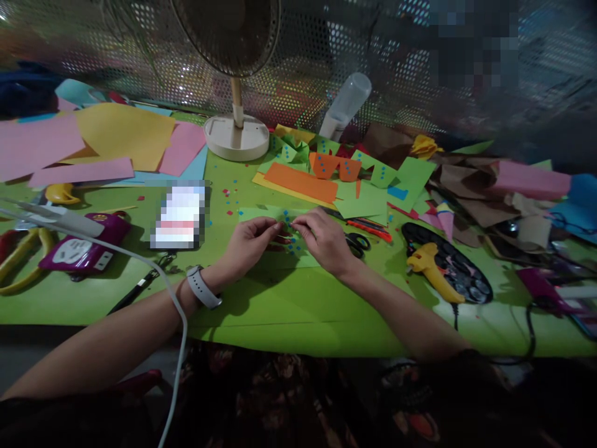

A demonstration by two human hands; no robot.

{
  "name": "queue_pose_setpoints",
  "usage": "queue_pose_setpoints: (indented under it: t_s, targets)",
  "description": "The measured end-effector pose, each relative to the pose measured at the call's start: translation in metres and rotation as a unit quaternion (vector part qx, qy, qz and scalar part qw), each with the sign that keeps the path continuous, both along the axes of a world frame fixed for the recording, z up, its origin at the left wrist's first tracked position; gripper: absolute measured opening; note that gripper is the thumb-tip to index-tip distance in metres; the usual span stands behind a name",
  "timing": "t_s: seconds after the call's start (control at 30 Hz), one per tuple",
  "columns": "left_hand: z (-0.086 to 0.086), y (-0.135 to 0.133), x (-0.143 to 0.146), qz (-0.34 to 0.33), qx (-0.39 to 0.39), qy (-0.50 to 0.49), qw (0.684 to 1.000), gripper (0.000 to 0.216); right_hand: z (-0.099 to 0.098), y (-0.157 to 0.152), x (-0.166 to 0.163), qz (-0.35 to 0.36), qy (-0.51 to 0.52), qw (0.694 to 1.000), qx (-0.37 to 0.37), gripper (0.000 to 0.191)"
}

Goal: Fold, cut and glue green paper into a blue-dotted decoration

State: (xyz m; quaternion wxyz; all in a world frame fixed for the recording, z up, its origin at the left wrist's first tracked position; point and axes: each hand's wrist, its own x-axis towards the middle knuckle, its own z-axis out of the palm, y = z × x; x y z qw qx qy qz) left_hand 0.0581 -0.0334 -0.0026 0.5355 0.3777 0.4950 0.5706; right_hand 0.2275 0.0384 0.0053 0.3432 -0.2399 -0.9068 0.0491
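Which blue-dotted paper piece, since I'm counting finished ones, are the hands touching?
The light green piece between the left hand and right hand; the dotted orange pieces lie farther back, untouched.

Matt green paper covers the table [298, 311], smooth and dull. The dotted green sheet [275, 256] on it is thin paper too, no shine at all. Over there, pink sheets [37, 143] and an orange strip [301, 182], flat matt paper; the brown paper [466, 180] looks creased and rougher. Now the shiny bits: yellow glue gun [431, 267], glossy plastic; fan base [237, 138], smooth cream plastic under a fine wire grille [228, 31]. The watch strap [203, 287] looks soft, rubbery, matt grey. Behind it all, a perforated metal screen [140, 74].
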Motion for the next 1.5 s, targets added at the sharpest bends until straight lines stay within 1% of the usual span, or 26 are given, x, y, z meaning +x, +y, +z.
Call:
queue_pose_setpoints:
  t_s: [0.13,0.3,0.37,0.67,0.83,0.93,1.07,1.2,1.4,1.5]
  targets:
    - [0.000,0.000,0.000,-0.002,-0.005,0.007,1.000,0.009,0.001,0.001,0.001,0.008,-0.033,0.999,0.034,0.020]
    - [-0.001,0.000,-0.001,-0.011,0.004,0.003,1.000,0.008,0.001,0.004,0.005,0.006,-0.072,0.990,0.123,0.023]
    - [-0.002,0.000,-0.002,-0.015,0.006,0.002,1.000,0.008,0.001,0.006,0.006,0.011,-0.082,0.987,0.141,0.023]
    - [-0.002,0.000,-0.002,-0.030,0.001,0.004,1.000,0.011,0.010,0.008,0.014,0.059,-0.128,0.978,0.154,0.028]
    - [-0.002,-0.001,-0.002,-0.039,0.005,0.015,0.999,0.014,0.013,0.011,0.015,0.090,-0.143,0.977,0.128,0.031]
    - [-0.001,-0.002,-0.002,-0.042,0.003,0.020,0.999,0.014,0.013,0.011,0.016,0.094,-0.145,0.974,0.146,0.029]
    - [-0.002,-0.002,-0.002,-0.040,0.004,0.022,0.999,0.013,0.012,0.012,0.016,0.095,-0.144,0.974,0.149,0.028]
    - [-0.002,-0.001,-0.003,-0.044,0.007,0.022,0.999,0.013,0.012,0.012,0.016,0.093,-0.152,0.968,0.175,0.029]
    - [-0.001,-0.001,-0.003,-0.040,-0.001,0.026,0.999,0.016,0.012,0.013,0.017,0.100,-0.148,0.974,0.140,0.028]
    - [-0.001,-0.001,-0.002,-0.040,0.000,0.029,0.999,0.015,0.012,0.013,0.017,0.093,-0.159,0.969,0.162,0.029]
